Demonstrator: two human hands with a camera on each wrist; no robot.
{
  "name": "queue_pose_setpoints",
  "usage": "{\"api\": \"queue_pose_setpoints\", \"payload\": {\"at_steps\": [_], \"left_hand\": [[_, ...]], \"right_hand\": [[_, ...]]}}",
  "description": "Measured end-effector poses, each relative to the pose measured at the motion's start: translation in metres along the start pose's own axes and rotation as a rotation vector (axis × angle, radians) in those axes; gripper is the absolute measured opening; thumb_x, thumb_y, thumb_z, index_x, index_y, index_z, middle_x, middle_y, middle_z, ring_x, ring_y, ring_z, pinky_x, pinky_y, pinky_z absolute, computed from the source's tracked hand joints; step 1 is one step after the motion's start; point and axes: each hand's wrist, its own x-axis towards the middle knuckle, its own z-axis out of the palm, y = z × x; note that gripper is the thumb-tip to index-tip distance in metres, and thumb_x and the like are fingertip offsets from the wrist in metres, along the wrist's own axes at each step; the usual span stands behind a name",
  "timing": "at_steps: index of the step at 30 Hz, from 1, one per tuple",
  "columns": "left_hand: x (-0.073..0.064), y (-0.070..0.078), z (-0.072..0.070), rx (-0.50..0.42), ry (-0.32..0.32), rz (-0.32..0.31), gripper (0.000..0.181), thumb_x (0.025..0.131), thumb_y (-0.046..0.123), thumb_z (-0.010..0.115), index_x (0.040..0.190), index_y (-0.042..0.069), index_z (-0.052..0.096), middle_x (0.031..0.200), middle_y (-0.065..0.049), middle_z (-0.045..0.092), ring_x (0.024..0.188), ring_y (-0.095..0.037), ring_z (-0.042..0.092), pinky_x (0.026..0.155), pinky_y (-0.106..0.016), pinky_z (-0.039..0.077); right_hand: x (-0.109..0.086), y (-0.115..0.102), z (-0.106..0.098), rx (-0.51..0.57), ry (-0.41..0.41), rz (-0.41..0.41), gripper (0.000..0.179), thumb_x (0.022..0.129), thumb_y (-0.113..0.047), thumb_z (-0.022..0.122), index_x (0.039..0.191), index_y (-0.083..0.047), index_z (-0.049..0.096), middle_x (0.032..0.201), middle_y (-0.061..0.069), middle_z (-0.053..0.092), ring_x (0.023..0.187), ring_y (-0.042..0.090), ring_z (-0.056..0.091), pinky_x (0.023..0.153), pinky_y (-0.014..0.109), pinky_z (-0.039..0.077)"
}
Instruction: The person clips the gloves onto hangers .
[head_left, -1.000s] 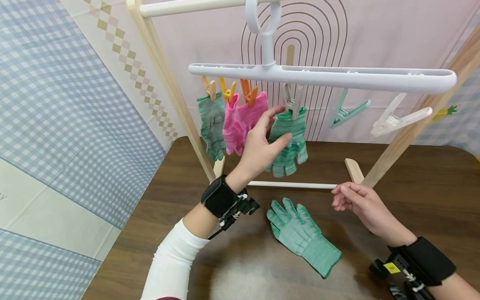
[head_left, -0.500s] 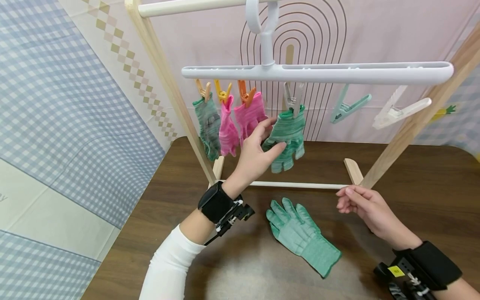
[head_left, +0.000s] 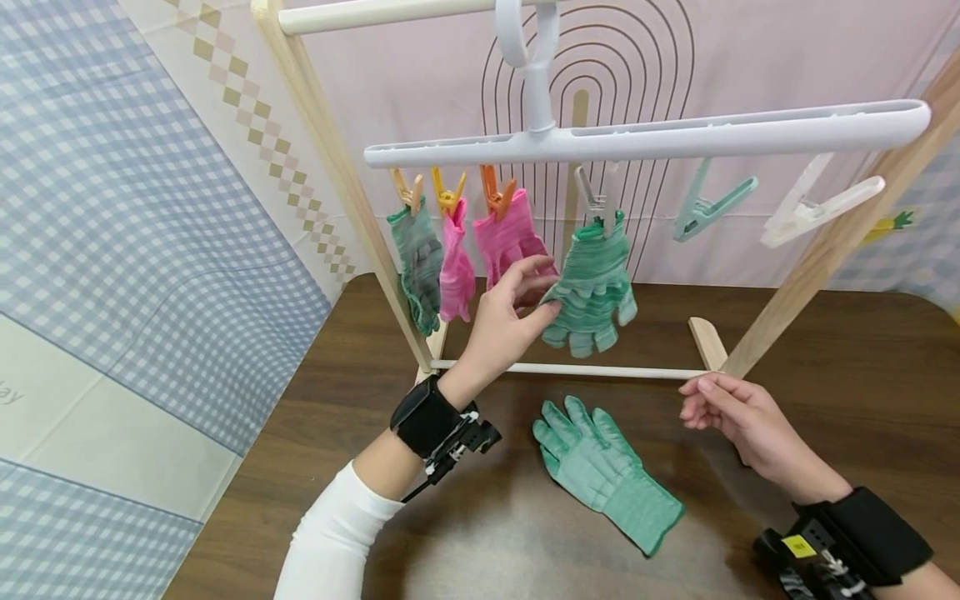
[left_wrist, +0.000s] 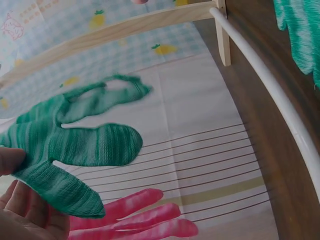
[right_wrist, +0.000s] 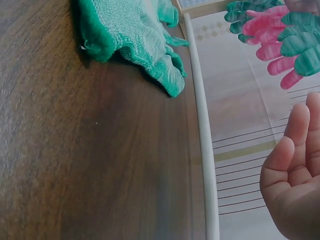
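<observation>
A green striped glove (head_left: pixel 596 287) hangs by its cuff from a grey clip (head_left: pixel 596 200) on the white hanger (head_left: pixel 675 137). My left hand (head_left: pixel 506 321) pinches this glove's left edge; in the left wrist view the thumb (left_wrist: pixel 11 160) lies on the knit, with fingers behind it. To its left hang two pink gloves (head_left: pixel 510 233) and a darker green glove (head_left: pixel 417 271), on orange, yellow and tan clips. Another green glove (head_left: pixel 607 475) lies flat on the table, fingers pointing away. My right hand (head_left: pixel 746 421) hovers right of it, fingers loosely curled, holding nothing.
A wooden rack's posts (head_left: pixel 817 258) stand either side, joined low down by a white rod (head_left: pixel 600 369). Right on the hanger, a mint clip (head_left: pixel 712 204) and a white clip (head_left: pixel 817 208) hold nothing. Beneath is the brown table (head_left: pixel 465 533).
My left hand has moved down to the hanging green glove's edge and now pinches it. The hanger has tilted, its right end higher. My right hand has shifted slightly right.
</observation>
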Motion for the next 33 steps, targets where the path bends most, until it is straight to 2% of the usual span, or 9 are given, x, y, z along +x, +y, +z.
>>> {"api": "queue_pose_setpoints", "payload": {"at_steps": [2,8,14,25,30,33], "left_hand": [[-0.002,0.001,0.000,0.012,0.003,0.015,0.043,0.082,0.000,0.055,0.123,-0.002,0.042,0.112,-0.018,0.060,0.100,-0.024,0.058,0.083,-0.029,0.047],[-0.001,-0.027,0.003,0.022,0.010,0.051,0.043,0.082,0.006,0.058,0.123,0.006,0.045,0.110,-0.012,0.062,0.098,-0.016,0.059,0.079,-0.022,0.046],[-0.005,-0.028,0.003,0.020,0.007,0.062,0.044,0.082,0.006,0.060,0.123,0.006,0.046,0.111,-0.013,0.062,0.102,-0.016,0.057,0.084,-0.026,0.046],[-0.011,-0.023,0.001,0.063,0.002,0.064,0.041,0.082,0.009,0.059,0.121,0.008,0.047,0.110,-0.010,0.062,0.099,-0.015,0.058,0.083,-0.023,0.046],[-0.013,-0.018,0.000,0.071,0.017,0.085,0.040,0.081,0.009,0.060,0.119,0.007,0.048,0.108,-0.009,0.063,0.092,-0.014,0.061,0.082,-0.022,0.046],[-0.014,-0.015,0.000,0.092,0.037,0.100,0.039,0.081,0.009,0.060,0.118,0.008,0.050,0.108,-0.007,0.063,0.094,-0.012,0.060,0.081,-0.024,0.046]], "right_hand": [[0.000,0.000,0.000,0.002,0.002,-0.001,0.031,0.096,-0.003,0.028,0.099,-0.006,0.058,0.080,0.000,0.065,0.072,0.010,0.062,0.063,0.019,0.048],[-0.002,0.002,-0.002,0.011,-0.001,-0.007,0.031,0.096,-0.003,0.027,0.099,-0.005,0.058,0.081,0.001,0.065,0.072,0.011,0.062,0.063,0.020,0.048],[-0.003,0.003,-0.003,0.023,-0.001,-0.007,0.032,0.096,-0.002,0.026,0.099,-0.005,0.058,0.081,0.001,0.065,0.073,0.011,0.063,0.063,0.020,0.048],[-0.007,0.005,-0.004,0.020,0.007,0.020,0.033,0.096,-0.003,0.026,0.100,-0.006,0.058,0.081,0.000,0.065,0.073,0.010,0.062,0.063,0.019,0.048],[-0.008,0.006,-0.005,0.028,0.002,0.025,0.034,0.096,-0.002,0.025,0.100,-0.006,0.058,0.082,0.000,0.065,0.074,0.010,0.062,0.063,0.020,0.048],[-0.009,0.007,-0.006,0.020,-0.002,0.025,0.034,0.096,-0.002,0.025,0.101,-0.007,0.058,0.083,0.000,0.065,0.074,0.010,0.061,0.064,0.020,0.047]]}}
